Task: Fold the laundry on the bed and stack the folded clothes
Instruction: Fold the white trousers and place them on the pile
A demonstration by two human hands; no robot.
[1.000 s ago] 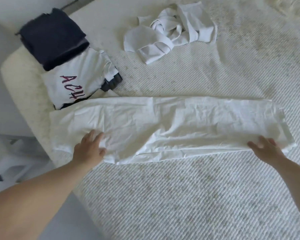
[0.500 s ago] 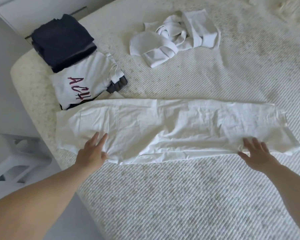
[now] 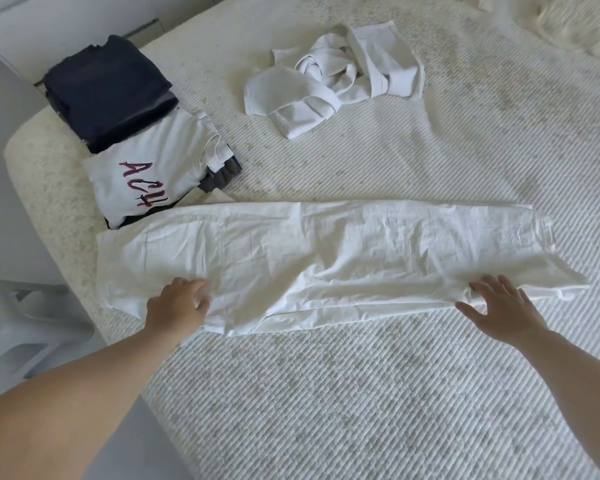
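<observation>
A long white garment (image 3: 326,258), folded into a narrow strip, lies flat across the middle of the frame on the bed (image 3: 361,393), which has a ribbed cream cover. The left hand (image 3: 179,306) is at the lower left edge of the strip; its fingers are curled and they pinch the cloth there. The right hand (image 3: 503,311) is at the lower right end of the strip, with the fingers straight and spread; the fingertips touch the edge of the cloth and hold nothing.

In the upper left of the frame there is a folded white shirt with red letters (image 3: 146,181), on top of some dark folded clothes, and its near corner touches the strip. A folded dark navy garment (image 3: 108,91) lies partly on this shirt. In the upper middle, well apart from the strip, a crumpled pale grey garment (image 3: 333,77) waits unfolded. A white plastic stool (image 3: 21,327) stands at the left edge of the frame, beside the bed.
</observation>
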